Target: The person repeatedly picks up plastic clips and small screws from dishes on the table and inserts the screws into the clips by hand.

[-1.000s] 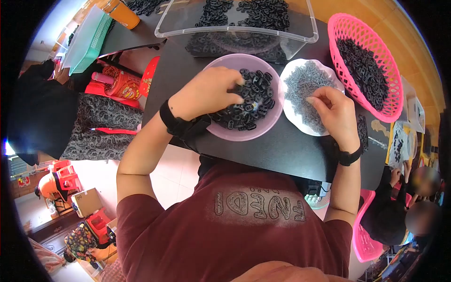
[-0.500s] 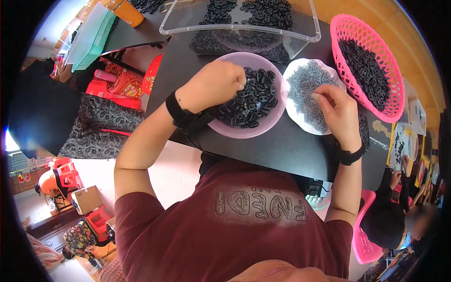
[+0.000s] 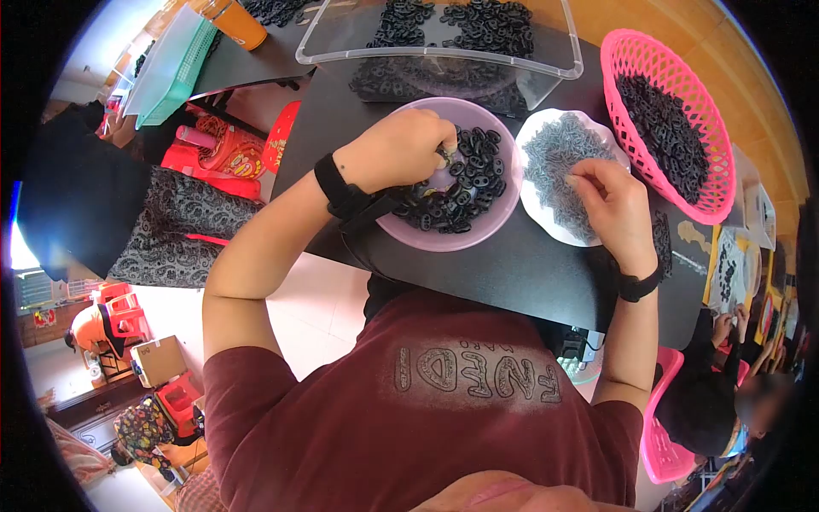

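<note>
My left hand point(image 3: 399, 152) is bent over the lilac bowl point(image 3: 509, 192), its fingers curled together at the black oval plastic pieces point(image 3: 478, 171) inside. Whatever those fingers may grip is hidden. Each piece has small holes in it, and a patch of bare bowl bottom shows beside the fingertips. Over the white scalloped dish point(image 3: 536, 205), my right hand point(image 3: 616, 205) pinches thumb and forefinger together, just above a heap of small grey screw-like pins point(image 3: 559, 154). I cannot make out what is in the pinch.
Behind the bowl stands a clear plastic bin point(image 3: 444, 55) of black pieces. A pink basket point(image 3: 717, 162) with more pieces is at the right. An orange cup point(image 3: 235, 24) and a green basket point(image 3: 175, 90) are at the far left. People sit on both sides.
My left hand has shifted slightly right and deeper among the black pieces, which have moved apart and bared some bowl bottom. My right hand stays nearly in place, still pinched.
</note>
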The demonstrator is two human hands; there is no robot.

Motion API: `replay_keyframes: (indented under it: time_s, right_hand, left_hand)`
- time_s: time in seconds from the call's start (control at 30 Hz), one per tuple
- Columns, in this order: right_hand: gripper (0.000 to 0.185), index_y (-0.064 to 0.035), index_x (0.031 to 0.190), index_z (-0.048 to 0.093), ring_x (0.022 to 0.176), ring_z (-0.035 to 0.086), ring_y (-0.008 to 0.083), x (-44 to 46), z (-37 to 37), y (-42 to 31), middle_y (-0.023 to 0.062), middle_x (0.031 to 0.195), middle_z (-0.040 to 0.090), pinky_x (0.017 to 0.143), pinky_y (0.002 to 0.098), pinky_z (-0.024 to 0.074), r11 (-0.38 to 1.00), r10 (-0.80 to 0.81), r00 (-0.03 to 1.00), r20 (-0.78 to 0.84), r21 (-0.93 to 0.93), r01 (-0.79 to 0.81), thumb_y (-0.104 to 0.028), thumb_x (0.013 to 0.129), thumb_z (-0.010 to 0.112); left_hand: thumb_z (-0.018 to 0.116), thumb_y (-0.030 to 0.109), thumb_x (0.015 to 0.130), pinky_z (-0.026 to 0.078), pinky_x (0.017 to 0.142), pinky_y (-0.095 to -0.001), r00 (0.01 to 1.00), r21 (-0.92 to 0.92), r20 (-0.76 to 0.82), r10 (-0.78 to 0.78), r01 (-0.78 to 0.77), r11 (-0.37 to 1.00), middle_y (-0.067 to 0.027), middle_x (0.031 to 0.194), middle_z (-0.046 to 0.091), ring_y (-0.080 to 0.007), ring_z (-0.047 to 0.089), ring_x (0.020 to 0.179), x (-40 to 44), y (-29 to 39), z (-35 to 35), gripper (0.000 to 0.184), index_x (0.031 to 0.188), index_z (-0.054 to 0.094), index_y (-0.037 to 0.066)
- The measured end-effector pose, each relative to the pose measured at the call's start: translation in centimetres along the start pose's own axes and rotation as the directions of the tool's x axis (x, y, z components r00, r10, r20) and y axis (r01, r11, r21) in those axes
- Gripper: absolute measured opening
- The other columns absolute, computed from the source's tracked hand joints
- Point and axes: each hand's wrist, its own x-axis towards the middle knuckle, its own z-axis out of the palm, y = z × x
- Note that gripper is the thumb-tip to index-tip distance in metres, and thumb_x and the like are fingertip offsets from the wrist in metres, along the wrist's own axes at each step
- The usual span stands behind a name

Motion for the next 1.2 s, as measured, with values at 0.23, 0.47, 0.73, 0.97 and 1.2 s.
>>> replay_keyframes:
  time_s: [0.23, 0.47, 0.73, 0.97, 1.2]
  right_hand:
    - [0.011, -0.0013, 0.091, 0.067, 0.081, 0.066, 0.0329, 0.0, -0.1, -0.4, 0.0153, 0.087, 0.068, 0.072, 0.0377, 0.0520, 1.000, 0.007, 1.000, 0.003, 0.005, -0.007, -0.009, 0.083, 0.068]
    - [0.013, -0.0015, 0.097, 0.070, 0.065, 0.061, 0.0137, -0.3, 0.1, -0.6, 0.0093, 0.079, 0.066, 0.060, 0.0273, 0.0486, 0.963, 0.116, 0.993, -0.026, 0.247, -0.106, -0.006, 0.085, 0.069]
    - [0.013, -0.0005, 0.099, 0.070, 0.065, 0.059, 0.0087, -0.5, 0.1, -0.9, 0.0050, 0.078, 0.065, 0.059, 0.0246, 0.0476, 0.903, 0.187, 0.982, -0.006, 0.395, -0.170, -0.004, 0.086, 0.068]
    - [0.013, 0.0000, 0.101, 0.070, 0.067, 0.059, 0.0065, -0.7, -0.1, -2.4, 0.0024, 0.082, 0.067, 0.061, 0.0213, 0.0478, 0.787, 0.206, 0.977, 0.051, 0.585, -0.196, -0.004, 0.090, 0.065]
    - [0.015, 0.0024, 0.105, 0.066, 0.071, 0.061, 0.0068, -0.7, -0.4, -2.7, 0.0026, 0.081, 0.067, 0.065, 0.0204, 0.0498, 0.557, 0.216, 0.976, 0.032, 0.817, -0.150, -0.006, 0.094, 0.064]
  left_hand:
    - [0.061, 0.002, 0.071, 0.050, 0.078, -0.0428, 0.996, 0.149, 0.067, -0.054, 0.044, 0.988, -0.0158, 0.084, 0.061, -0.0353, 0.061, 0.086, -0.2, 2.5, -0.5, 0.014, 0.084, 0.066, 0.002]
    - [0.073, 0.010, 0.078, 0.049, 0.061, -0.0283, 0.963, -0.469, -0.089, -0.255, 0.186, 0.863, -0.0070, 0.079, 0.066, -0.0131, 0.060, 0.065, 0.5, 4.1, -1.0, 0.014, 0.086, 0.066, 0.000]
    - [0.072, 0.005, 0.084, 0.048, 0.065, -0.0205, 0.939, -0.810, 0.030, -0.344, 0.224, 0.542, 0.0004, 0.086, 0.066, -0.0051, 0.059, 0.074, 1.1, 3.8, -0.2, 0.013, 0.092, 0.064, 0.001]
    - [0.069, 0.003, 0.088, 0.049, 0.065, -0.0206, 0.930, -0.869, -0.040, -0.366, 0.148, 0.472, -0.0009, 0.090, 0.067, -0.0064, 0.061, 0.077, 1.6, 7.5, -0.9, 0.014, 0.101, 0.064, 0.000]
    - [0.063, 0.000, 0.090, 0.052, 0.068, -0.0237, 0.963, -0.925, -0.106, -0.250, -0.003, 0.379, -0.0058, 0.094, 0.067, -0.0097, 0.063, 0.079, 3.3, 11.4, 1.0, 0.020, 0.109, 0.063, -0.003]
